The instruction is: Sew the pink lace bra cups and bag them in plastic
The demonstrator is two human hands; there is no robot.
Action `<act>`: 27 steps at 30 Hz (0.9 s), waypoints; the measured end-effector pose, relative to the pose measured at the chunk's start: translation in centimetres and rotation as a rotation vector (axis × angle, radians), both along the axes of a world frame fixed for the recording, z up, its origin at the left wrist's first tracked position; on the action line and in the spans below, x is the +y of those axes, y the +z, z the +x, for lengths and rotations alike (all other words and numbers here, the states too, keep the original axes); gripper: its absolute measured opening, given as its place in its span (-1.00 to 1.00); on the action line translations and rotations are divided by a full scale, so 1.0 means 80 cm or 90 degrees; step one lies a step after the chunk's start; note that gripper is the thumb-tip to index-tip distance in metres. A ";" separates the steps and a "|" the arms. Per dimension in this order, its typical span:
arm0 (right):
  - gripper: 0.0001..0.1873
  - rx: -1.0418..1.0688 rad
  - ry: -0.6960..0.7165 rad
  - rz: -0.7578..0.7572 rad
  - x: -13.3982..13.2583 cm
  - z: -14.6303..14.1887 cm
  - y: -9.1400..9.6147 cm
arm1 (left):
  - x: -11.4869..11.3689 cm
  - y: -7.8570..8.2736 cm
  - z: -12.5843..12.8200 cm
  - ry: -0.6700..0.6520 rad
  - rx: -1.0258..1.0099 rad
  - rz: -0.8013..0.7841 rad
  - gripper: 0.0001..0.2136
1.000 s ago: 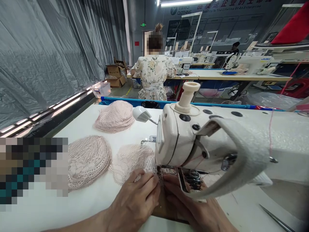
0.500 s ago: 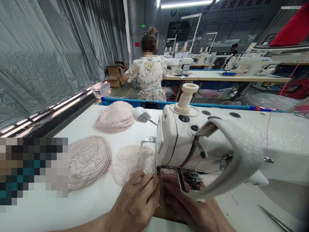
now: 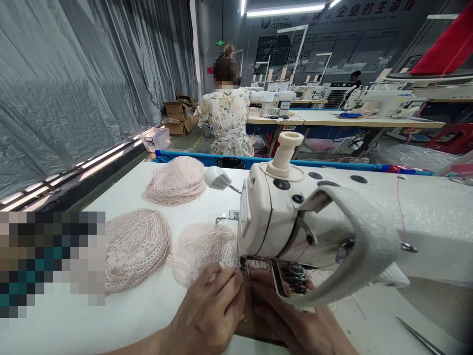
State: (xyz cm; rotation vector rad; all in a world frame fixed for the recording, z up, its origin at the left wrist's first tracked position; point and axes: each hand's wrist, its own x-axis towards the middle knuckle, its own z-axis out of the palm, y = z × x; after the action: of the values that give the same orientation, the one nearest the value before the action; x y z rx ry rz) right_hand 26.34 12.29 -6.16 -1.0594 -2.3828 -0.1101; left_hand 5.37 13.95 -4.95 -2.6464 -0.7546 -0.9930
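My left hand (image 3: 209, 310) lies on the white table with its fingers pressed down on a pale pink lace piece (image 3: 201, 246) just left of the needle. My right hand (image 3: 291, 323) rests beside it, partly under the head of the white sewing machine (image 3: 332, 222), fingers curled against the same lace near the presser foot (image 3: 246, 268). The fingertips of both hands meet at the needle area. The machine head hides part of my right hand.
Two stacks of pink lace cups (image 3: 135, 244) (image 3: 176, 180) lie on the table (image 3: 121, 305) to the left. A small lamp (image 3: 218, 178) juts out beside the machine. Metal tweezers (image 3: 419, 336) lie at the right. A person in a floral dress (image 3: 229, 121) stands at the benches behind.
My hands have stayed at the needle, the view shifting slightly. The person in the floral dress has stepped a little to the left.
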 end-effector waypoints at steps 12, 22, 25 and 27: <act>-0.72 -0.001 -0.013 0.006 -0.001 -0.001 0.005 | 0.001 0.002 -0.001 -0.019 0.003 -0.014 -0.84; -0.73 0.022 -0.015 0.014 0.000 -0.004 0.007 | 0.001 0.001 -0.001 -0.012 -0.011 0.003 -0.85; -0.73 0.023 -0.019 0.017 0.000 -0.004 0.007 | 0.001 0.004 0.000 -0.011 -0.005 -0.005 -0.84; -0.73 0.028 -0.022 0.012 0.000 -0.003 0.006 | 0.001 0.005 0.000 -0.007 -0.006 -0.012 -0.82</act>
State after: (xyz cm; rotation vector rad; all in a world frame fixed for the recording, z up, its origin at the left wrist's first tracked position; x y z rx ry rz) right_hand 26.10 12.27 -5.65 -1.0834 -2.3216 -0.1195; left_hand 5.38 14.02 -4.51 -2.6669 -0.7566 -1.0057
